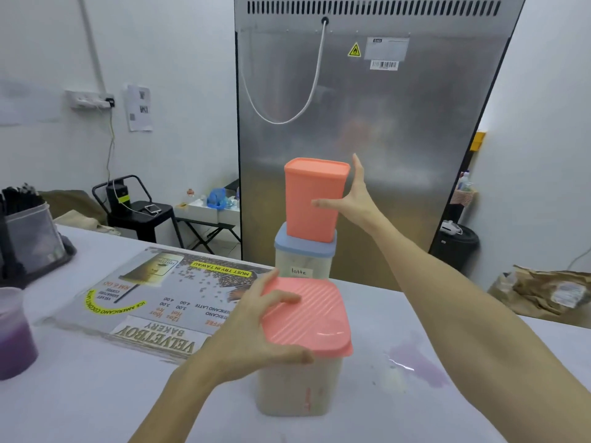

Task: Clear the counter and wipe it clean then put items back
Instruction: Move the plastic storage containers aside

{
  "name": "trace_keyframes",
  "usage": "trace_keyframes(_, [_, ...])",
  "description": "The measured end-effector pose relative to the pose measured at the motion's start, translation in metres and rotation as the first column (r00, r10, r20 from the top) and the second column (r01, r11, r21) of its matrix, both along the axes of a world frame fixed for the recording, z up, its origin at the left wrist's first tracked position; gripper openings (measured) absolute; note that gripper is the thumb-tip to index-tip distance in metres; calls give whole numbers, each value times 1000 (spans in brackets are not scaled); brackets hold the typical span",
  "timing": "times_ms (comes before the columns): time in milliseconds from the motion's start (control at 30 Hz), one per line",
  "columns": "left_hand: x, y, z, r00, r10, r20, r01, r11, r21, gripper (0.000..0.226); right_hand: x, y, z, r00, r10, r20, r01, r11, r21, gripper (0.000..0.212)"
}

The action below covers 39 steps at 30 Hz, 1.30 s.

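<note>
A clear container with a pink ribbed lid (307, 318) stands on the white counter (415, 410) in front of me. My left hand (256, 334) grips it at the lid's left edge. Behind it stands a container with a pale blue lid (303, 251), labelled "latte". A tall salmon container (311, 196) rests on top of that lid. My right hand (355, 199) holds the salmon container from its right side, thumb across the front.
A purple wet spill (419, 362) lies on the counter to the right. A laminated menu sheet (166, 298) lies to the left, with a purple cup (12, 334) and a straw holder (28, 235) at the left edge. A steel fridge (383, 123) stands behind.
</note>
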<state>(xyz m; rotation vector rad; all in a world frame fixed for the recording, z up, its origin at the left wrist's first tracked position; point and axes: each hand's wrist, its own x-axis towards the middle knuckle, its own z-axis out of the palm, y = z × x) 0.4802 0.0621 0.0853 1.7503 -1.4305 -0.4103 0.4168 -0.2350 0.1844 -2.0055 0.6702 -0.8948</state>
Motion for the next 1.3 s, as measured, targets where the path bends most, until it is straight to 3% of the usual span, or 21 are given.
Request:
trace_keyframes(167, [9, 3, -12, 996, -84, 0, 84, 994, -69, 85, 14, -8, -4, 998, 59, 36, -59, 998, -2, 132])
trace_keyframes(300, [7, -2, -20, 995, -63, -81, 50, 986, -158, 86, 17, 4, -8, 995, -8, 99, 14, 998, -61, 108])
trace_keyframes(433, [7, -9, -22, 992, -57, -109, 34, 979, -203, 80, 1, 17, -7, 983, -70, 167, 89, 990, -108, 101])
trace_keyframes(600, [-22, -23, -19, 993, -7, -117, -27, 957, -288, 75, -65, 32, -5, 963, -118, 242, 144, 985, -94, 105])
trace_keyframes(833, [-120, -58, 18, 978, -154, -139, 94, 927, -364, 71, -229, 48, -1, 916, -289, 278, 328, 938, -108, 102])
trace_keyframes(1067, [-306, -105, 43, 898, -406, -169, 296, 842, -450, 64, -456, 75, 29, 725, -600, 338, 661, 744, -97, 99])
trace_keyframes(1300, [-493, -154, 27, 764, -542, -348, 299, 777, -554, 71, -660, 112, 49, 452, -826, 337, 892, 423, -160, 102])
